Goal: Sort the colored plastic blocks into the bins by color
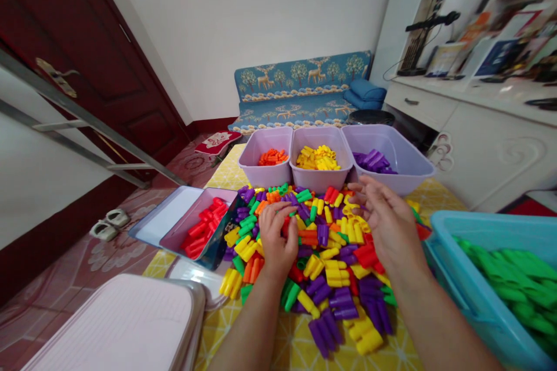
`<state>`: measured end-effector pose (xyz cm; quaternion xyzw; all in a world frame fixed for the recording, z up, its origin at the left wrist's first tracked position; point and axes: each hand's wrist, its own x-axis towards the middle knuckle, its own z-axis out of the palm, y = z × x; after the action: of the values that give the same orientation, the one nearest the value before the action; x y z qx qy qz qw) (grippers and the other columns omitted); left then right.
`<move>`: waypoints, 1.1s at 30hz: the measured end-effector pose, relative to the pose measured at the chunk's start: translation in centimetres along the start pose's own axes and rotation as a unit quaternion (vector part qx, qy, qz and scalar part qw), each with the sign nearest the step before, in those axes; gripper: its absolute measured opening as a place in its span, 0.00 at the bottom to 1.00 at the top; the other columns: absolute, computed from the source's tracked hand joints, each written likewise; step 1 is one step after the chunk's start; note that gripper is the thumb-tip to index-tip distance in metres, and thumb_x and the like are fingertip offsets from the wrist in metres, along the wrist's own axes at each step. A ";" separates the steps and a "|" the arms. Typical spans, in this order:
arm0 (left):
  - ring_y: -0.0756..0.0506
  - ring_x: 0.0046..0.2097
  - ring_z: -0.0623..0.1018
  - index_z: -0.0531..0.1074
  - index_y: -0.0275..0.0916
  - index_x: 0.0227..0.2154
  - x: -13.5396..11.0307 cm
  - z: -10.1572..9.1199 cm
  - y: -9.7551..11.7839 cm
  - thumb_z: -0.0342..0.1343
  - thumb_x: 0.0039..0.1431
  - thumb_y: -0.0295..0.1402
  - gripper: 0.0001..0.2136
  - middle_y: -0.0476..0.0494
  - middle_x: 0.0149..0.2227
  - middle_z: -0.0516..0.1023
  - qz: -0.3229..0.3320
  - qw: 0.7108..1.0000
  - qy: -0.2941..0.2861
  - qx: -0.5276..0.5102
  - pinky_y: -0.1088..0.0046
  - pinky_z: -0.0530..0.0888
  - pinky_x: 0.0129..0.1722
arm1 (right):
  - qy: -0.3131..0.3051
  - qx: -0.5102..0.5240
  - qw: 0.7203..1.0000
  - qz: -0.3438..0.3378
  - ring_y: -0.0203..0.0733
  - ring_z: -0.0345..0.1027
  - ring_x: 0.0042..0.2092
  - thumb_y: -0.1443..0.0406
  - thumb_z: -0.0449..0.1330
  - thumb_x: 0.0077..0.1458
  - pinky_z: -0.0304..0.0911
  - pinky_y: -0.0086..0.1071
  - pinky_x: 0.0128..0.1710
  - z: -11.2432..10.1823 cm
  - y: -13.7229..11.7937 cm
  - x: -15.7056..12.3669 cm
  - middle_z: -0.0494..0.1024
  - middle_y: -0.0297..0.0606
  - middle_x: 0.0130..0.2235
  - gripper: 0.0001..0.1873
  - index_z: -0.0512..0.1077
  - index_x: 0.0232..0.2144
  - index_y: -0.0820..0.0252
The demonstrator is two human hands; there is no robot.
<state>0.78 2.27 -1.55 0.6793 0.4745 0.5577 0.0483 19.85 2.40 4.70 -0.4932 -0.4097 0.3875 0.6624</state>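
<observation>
The left hand [277,232] is half curled, thumb and fingers a little apart beside a red piece; whether it grips anything, I cannot tell. The right hand [389,223] has its fingers loosely bent over yellow pieces, its underside hidden, so its hold cannot be told either.

Below and between the fingers, mixed-colour pieces [328,269] lie heaped on a yellow patterned cloth [296,353]. Just beyond the fingertips stand three lilac bins in a row: the orange bin [265,175], the yellow bin [321,178] and the purple bin [407,151]. Left of the left fingers, a box holds red pieces [204,229]; nearer the body lies a pale lid [122,319]. Right of the right fingers, a turquoise tub [500,219] holds green pieces [517,278].

Farther ahead, a blue sofa [287,110] stands against a white wall [239,11]. Far left are a dark red door [108,64], a ladder [61,125] and shoes [107,226] on tiles; far right, a white cabinet [491,145].
</observation>
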 end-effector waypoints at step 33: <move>0.46 0.41 0.76 0.74 0.38 0.31 0.1 0.8 -0.7 0.61 0.54 0.30 0.02 0.45 0.35 0.76 -0.094 0.960 0.009 -0.263 0.68 0.72 0.44 | -0.211 -0.402 0.877 -0.158 0.47 0.69 0.51 0.64 0.59 0.53 0.63 0.42 0.52 3.2 3.3 -2.9 0.73 0.44 0.50 0.21 0.70 0.51 0.58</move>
<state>1.01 3.11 -2.24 0.5897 0.3735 0.6619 0.2733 15.47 1.56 1.62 -0.5527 -0.7325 0.1742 0.3573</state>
